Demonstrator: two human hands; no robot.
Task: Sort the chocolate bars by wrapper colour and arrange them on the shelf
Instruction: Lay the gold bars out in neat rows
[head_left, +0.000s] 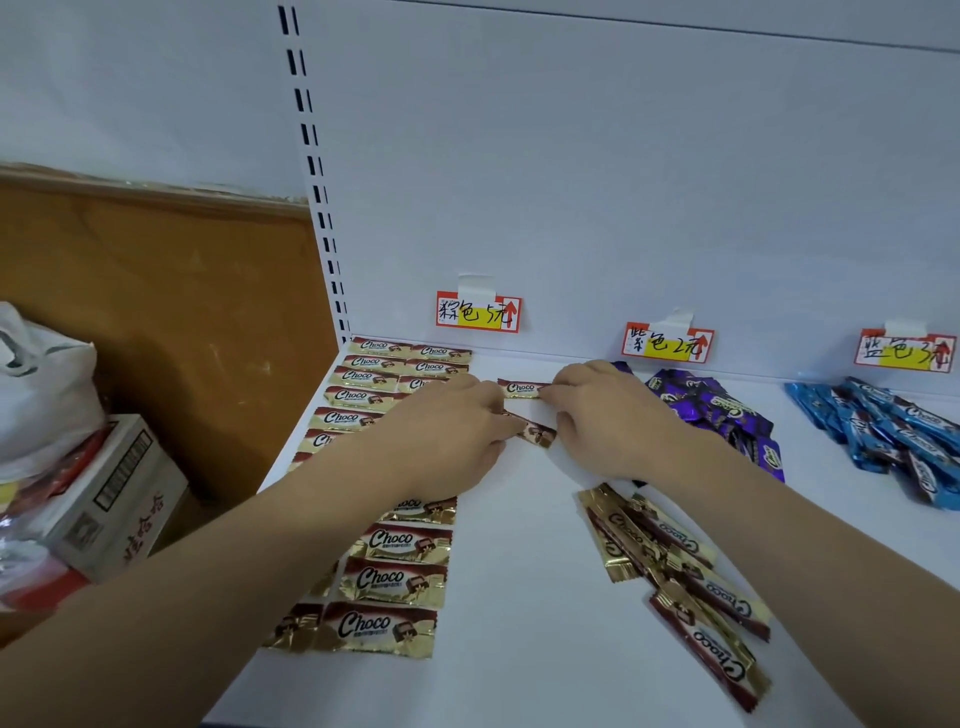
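Both hands at the back wall below the brown label (478, 312): right hand (605, 421) fingertips pinch one brown bar (521, 388), left hand (449, 434) pinches another (537, 432) just nearer. Best squared beside the laid rows (387, 374).

Both forearms reaching forward, left hand (452, 431) and right hand (602, 415) palms down, fingers curled, close together
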